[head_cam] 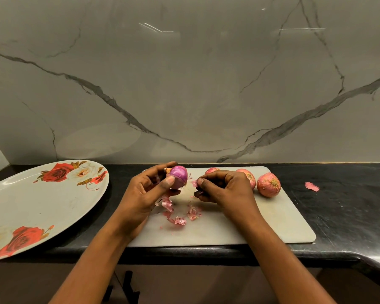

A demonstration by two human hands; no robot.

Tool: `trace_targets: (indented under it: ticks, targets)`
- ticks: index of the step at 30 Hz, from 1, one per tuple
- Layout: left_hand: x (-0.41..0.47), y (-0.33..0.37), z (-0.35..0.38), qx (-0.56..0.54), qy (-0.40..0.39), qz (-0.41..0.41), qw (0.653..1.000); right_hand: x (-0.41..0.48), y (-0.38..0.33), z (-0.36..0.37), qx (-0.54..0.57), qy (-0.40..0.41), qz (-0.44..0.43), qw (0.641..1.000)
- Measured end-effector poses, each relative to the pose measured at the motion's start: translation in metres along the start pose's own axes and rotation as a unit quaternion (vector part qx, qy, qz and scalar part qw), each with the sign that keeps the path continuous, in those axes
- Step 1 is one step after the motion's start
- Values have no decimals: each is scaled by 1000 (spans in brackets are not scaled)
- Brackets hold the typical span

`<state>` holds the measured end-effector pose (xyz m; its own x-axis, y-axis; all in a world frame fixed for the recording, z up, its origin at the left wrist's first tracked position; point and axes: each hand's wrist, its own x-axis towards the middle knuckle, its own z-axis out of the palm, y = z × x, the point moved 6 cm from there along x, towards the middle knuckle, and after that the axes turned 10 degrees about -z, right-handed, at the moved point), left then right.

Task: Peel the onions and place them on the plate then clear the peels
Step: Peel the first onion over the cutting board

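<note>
1. Left hand [149,189] grip holds a purple onion [178,176] over the board [272,222].
2. Right hand [219,187] grip pinches a peel bit [194,183].
3. Three onions [268,184] lie at the board's 1 o'clock, plate [31,205] at 9.

Dim, warm light; ceiling strips glare on the glossy grey marble wall [184,84], its edges bowing, hands casting soft shadows.

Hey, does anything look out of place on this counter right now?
One pink onion peel lies alone on the black countertop, right of the pale grey cutting board where the other peels lie.
</note>
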<state>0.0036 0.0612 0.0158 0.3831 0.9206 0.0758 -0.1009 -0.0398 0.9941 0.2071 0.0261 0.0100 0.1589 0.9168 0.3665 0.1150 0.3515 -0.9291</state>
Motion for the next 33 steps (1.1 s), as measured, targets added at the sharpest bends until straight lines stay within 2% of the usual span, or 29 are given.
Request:
trace_targets:
  ticks: [5,16,25,33]
  targets:
    - [1,0,0,-17,1,-8,1000,-1,-2,0,5,-2,1,1000]
    - [-1,-1,4,72,-8,3,997,-5,-14,11,2,-72,-71,995]
    - [-2,-3,2,87,-6,-12,996,-2,-10,7,5,-53,-87,995]
    - [0,-2,1,34,-1,-18,999,-2,-4,7,-23,-60,-65,996]
